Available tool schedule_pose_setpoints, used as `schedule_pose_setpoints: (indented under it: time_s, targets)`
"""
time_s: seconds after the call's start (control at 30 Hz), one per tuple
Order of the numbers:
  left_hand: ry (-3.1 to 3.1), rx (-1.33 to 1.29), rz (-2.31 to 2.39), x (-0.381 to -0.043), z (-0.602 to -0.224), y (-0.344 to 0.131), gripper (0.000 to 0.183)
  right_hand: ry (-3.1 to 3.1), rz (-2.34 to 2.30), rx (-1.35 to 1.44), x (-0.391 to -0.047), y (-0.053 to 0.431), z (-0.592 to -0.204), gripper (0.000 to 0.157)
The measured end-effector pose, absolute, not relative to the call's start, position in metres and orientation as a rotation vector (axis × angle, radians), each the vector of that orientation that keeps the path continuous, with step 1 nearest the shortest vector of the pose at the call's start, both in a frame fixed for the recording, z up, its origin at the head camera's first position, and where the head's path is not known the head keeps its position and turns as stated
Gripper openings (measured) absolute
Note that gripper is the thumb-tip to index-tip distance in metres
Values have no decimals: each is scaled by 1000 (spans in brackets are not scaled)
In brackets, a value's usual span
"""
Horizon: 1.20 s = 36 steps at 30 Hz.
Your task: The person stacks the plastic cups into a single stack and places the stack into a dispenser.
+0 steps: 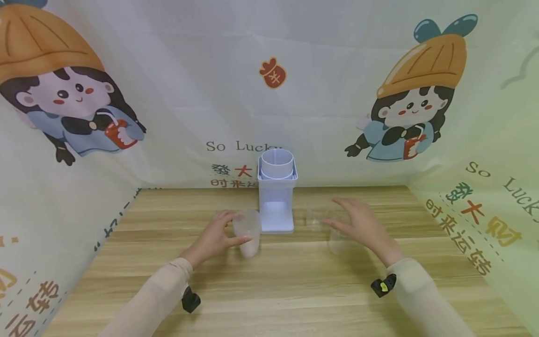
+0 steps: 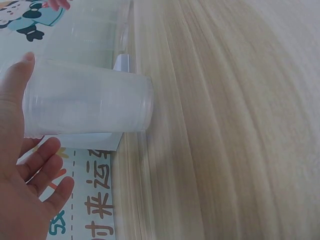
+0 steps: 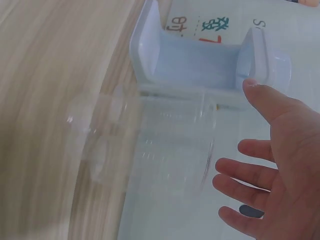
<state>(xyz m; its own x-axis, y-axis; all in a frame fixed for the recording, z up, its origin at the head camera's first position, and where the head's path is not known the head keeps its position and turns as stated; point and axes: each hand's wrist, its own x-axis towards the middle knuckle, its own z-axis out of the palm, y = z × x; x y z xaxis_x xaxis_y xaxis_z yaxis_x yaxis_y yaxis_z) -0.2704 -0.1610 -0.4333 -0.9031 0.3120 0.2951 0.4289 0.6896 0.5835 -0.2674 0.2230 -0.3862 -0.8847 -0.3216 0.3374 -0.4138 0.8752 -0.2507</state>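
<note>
A cloudy, see-through plastic cup [image 1: 247, 222] stands upright on the wooden table, its lower part whiter in the head view. My left hand [image 1: 216, 236] is spread around its near left side, thumb in front and fingertips at the rim. In the left wrist view, the lower fingers [image 2: 45, 172] are loosely bent beside the cup [image 2: 90, 97]. My right hand [image 1: 358, 224] is beside a clear cup [image 1: 338, 241]. In the right wrist view, its fingers [image 3: 245, 172] are spread, with space between them and the clear cup [image 3: 170, 145].
A pale blue plastic stand [image 1: 275, 206] with a round top sits between the hands at the back of the table [image 1: 278, 295]. Another small clear container [image 1: 313, 219] is right of the stand. Printed cloth [image 1: 202, 93] hangs behind and along both sides.
</note>
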Motion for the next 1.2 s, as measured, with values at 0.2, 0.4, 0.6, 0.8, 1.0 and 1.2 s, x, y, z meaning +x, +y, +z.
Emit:
schedule_pose_setpoints:
  time_s: [0.2, 0.4, 0.6, 0.8, 1.0, 1.2]
  targets:
    - [-2725, -601, -1001, -272, -436, -161, 71, -2783, 410, 501, -259, 239, -389, 71]
    - [-2713, -613, -994, -273, -436, -162, 71, -2794, 364, 478, -254, 247, -395, 73]
    - [-2713, -608, -999, -272, -434, -161, 71, -2787, 348, 466, -252, 249, -398, 73]
    - [-2705, -614, -994, -272, -434, -161, 71, -2752, 331, 480, -251, 250, -403, 75]
    - [-2705, -615, -975, -271, -434, -161, 71, -2759, 306, 483, -248, 250, -405, 74]
    - [-2708, -613, -981, -271, -434, -161, 71, -2771, 316, 470, -248, 249, -408, 73]
